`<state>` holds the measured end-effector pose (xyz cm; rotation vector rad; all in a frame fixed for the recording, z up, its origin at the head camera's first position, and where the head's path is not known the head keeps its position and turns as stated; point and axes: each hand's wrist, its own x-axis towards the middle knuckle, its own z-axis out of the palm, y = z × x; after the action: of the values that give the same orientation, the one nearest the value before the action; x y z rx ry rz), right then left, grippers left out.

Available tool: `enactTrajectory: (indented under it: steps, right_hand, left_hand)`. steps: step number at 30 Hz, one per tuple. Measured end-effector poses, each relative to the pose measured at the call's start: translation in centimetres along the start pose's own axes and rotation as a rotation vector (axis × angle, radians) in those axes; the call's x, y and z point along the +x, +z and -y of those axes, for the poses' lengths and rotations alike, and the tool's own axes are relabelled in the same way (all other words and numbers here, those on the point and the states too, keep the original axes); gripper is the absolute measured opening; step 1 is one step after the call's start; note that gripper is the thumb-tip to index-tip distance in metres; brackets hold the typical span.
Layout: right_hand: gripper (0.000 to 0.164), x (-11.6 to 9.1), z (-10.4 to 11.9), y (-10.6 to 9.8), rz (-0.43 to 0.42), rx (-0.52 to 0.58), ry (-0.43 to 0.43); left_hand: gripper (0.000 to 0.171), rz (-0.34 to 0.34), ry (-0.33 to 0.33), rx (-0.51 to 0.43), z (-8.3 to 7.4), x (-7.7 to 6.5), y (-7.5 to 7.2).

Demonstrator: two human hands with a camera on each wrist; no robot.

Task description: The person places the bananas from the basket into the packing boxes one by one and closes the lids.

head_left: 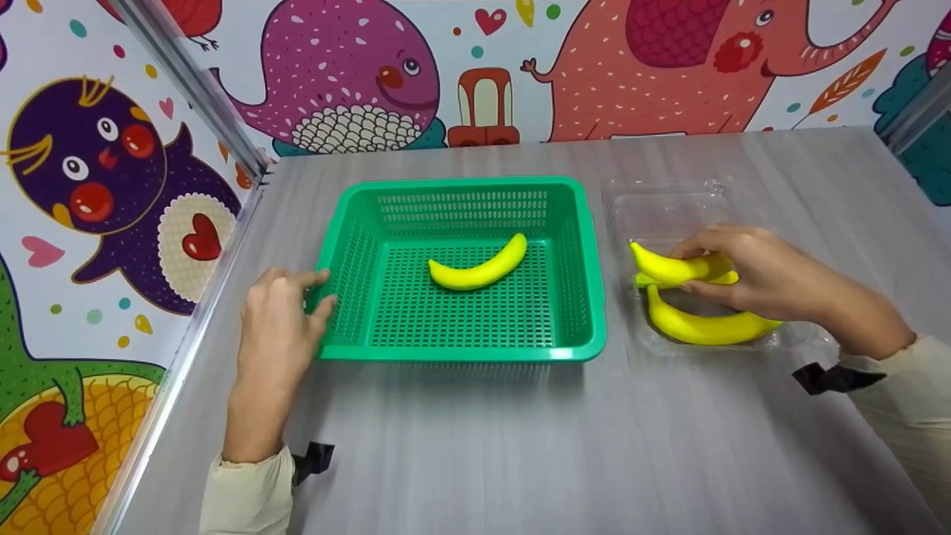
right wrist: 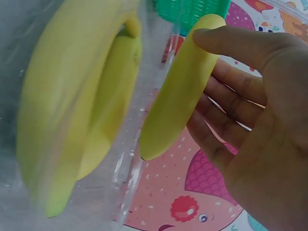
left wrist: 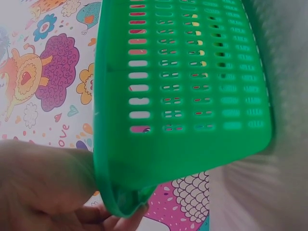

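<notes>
My left hand (head_left: 275, 327) grips the left rim of a green perforated plastic basket (head_left: 461, 354), thumb over the edge; in the left wrist view the fingers curl under the rim. One yellow banana (head_left: 479, 275) lies on the basket floor. Over at the right, my right hand (head_left: 773, 279) pinches another banana (head_left: 656, 266) between thumb and fingers, above a clear plastic container (head_left: 661, 212). Inside that container are more bananas, one curved banana (head_left: 702, 328) at the front and a second banana (right wrist: 113, 91) partly hidden beside it.
A grey wood-grain table (head_left: 461, 446) carries everything. Walls with cartoon animals stand behind and at the left, with a metal strip (head_left: 186, 349) along the table's left edge. Black straps (head_left: 836, 377) hang at the sleeves.
</notes>
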<state>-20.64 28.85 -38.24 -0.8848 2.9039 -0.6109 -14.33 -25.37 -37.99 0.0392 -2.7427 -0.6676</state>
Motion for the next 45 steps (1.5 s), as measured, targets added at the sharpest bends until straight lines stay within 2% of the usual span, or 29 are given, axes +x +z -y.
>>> enactTrajectory:
  steps: [14,33,45]
  right_hand:
    - [0.038,-0.6,-2.2,1.2,0.04,-0.065,0.031]
    - [0.042,-0.6,-2.3,1.2,0.05,-0.019,0.124]
    - [0.046,-1.1,-2.0,0.9,0.054,-0.031,0.138]
  left_hand:
    - [0.032,-0.014,0.024,0.011,0.0,0.0,0.0]
    - [0.032,-0.01,0.013,0.012,0.2,0.0,0.1]
    - [0.032,-0.01,0.015,0.007,0.1,0.0,0.1]
